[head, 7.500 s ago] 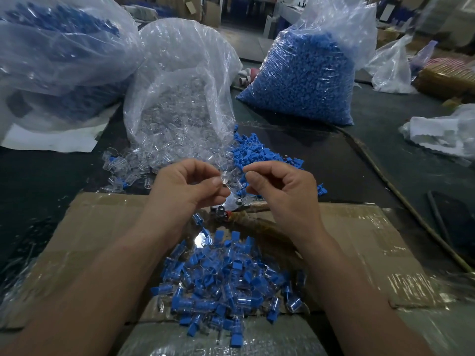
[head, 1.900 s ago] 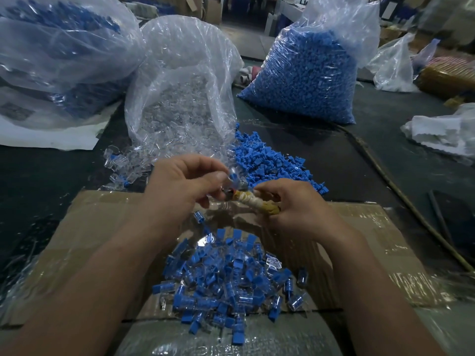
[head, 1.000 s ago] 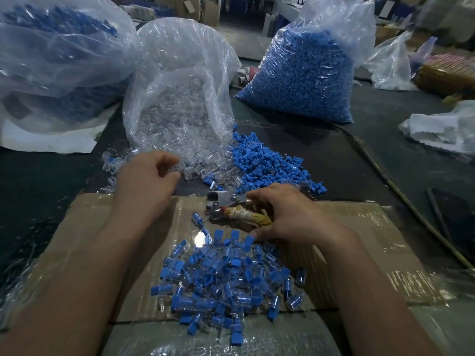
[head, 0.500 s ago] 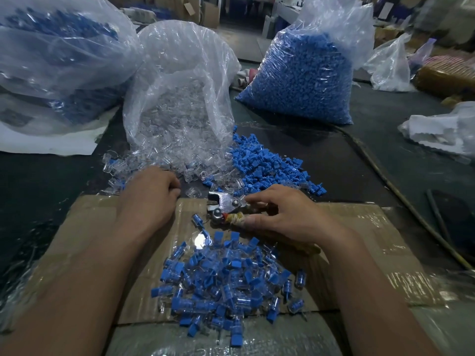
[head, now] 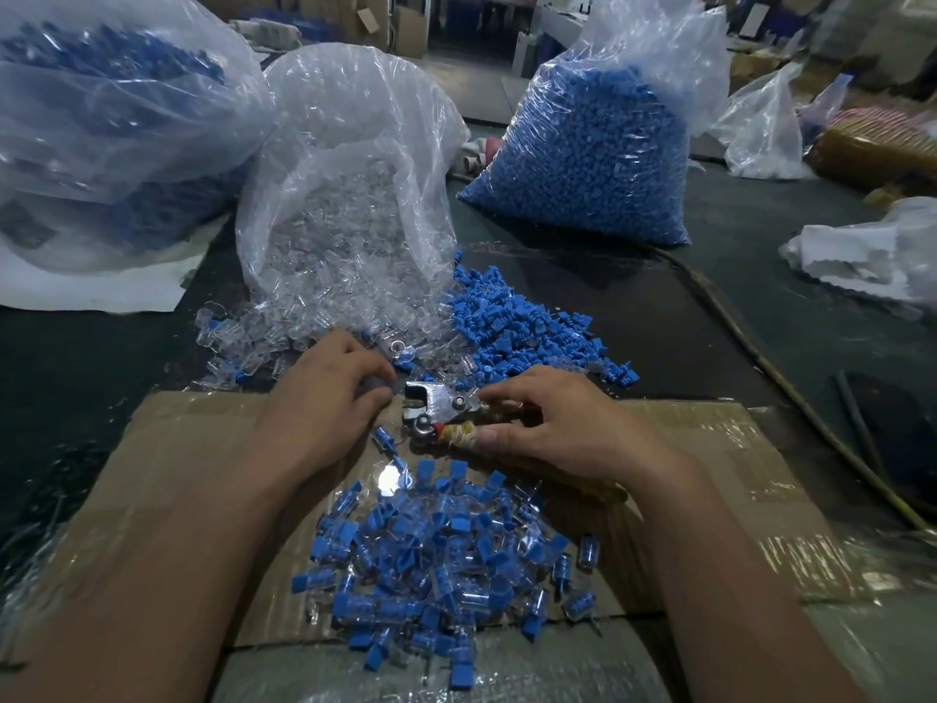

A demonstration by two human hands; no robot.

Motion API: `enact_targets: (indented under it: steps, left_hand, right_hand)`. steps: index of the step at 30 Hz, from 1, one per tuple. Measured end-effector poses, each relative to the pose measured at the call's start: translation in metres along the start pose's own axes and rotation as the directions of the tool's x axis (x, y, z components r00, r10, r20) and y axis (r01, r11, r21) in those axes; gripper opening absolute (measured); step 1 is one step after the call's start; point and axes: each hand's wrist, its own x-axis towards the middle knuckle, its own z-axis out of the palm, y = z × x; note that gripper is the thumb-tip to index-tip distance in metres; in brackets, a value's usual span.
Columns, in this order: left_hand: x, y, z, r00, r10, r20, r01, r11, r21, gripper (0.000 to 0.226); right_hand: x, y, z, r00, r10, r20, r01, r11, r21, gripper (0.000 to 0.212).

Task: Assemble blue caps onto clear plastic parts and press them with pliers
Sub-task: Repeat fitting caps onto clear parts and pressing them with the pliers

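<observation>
Pliers point(head: 437, 405), silver head and tape-wrapped handle, lie on the cardboard point(head: 197, 449). Right hand point(head: 557, 428) rests on them, fingers loosely spread. Left hand point(head: 324, 398) curls among clear parts point(head: 243, 337) on the counter point(head: 76, 362); can't tell if it holds one.

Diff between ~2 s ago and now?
Both hands came down from mid-air. The right hand lowered the pliers onto the cardboard and now rests on their handles. The left hand moved out to the clear parts, fingers curled at the pile's edge; whether it holds one is hidden. Loose blue caps and the finished pile stayed put.
</observation>
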Motion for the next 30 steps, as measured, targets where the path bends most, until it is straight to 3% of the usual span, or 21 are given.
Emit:
enact_targets:
  steps: [3,5,7,10,14,18,21,27,30]
  left_hand:
    - [-0.001,0.001,0.000,0.992,-0.009,-0.125,0.006,1.000,-0.022,0.013]
    - [-0.004,0.003,-0.001,0.970,-0.064,-0.233,0.019,0.981,-0.191,0.011]
    - [-0.006,0.008,-0.004,0.949,-0.165,-0.268,0.042,0.910,-0.413,0.016]
    - [-0.009,0.015,-0.007,0.933,-0.211,-0.293,0.032,0.856,-0.515,0.019]
    - [-0.014,0.025,-0.006,0.962,-0.133,-0.239,-0.019,0.838,-0.545,0.013]
    - [-0.016,0.034,-0.012,0.960,-0.026,-0.277,-0.089,0.915,-0.394,0.016]
    - [-0.017,0.035,-0.014,0.967,-0.081,-0.240,-0.041,0.885,-0.463,0.023]
    - [-0.022,0.040,-0.015,0.974,-0.174,-0.145,0.048,0.784,-0.618,0.034]
    - [-0.022,0.043,-0.016,0.975,-0.207,-0.074,0.093,0.692,-0.716,0.038]
  right_hand:
    - [-0.001,0.001,0.000,1.000,-0.011,-0.013,0.011,1.000,0.002,0.053]
    - [0.000,0.001,-0.001,0.998,-0.021,-0.061,0.023,0.999,0.025,0.046]
    - [0.001,0.001,-0.002,0.986,-0.019,-0.166,0.028,0.998,0.049,0.037]
    - [0.005,0.004,-0.003,0.936,0.033,-0.351,0.010,0.993,0.120,0.022]
    - [0.013,0.006,0.000,0.901,0.071,-0.429,-0.003,0.987,0.158,0.020]
    - [0.025,0.003,0.006,0.912,0.037,-0.408,0.012,0.993,0.119,0.028]
    - [0.033,0.003,0.010,0.931,0.026,-0.364,-0.009,0.999,0.048,0.030]
    - [0.034,0.005,0.011,0.930,0.001,-0.369,0.021,0.998,0.057,0.013]
    - [0.028,0.003,0.009,0.909,0.018,-0.417,0.067,0.980,0.188,0.014]
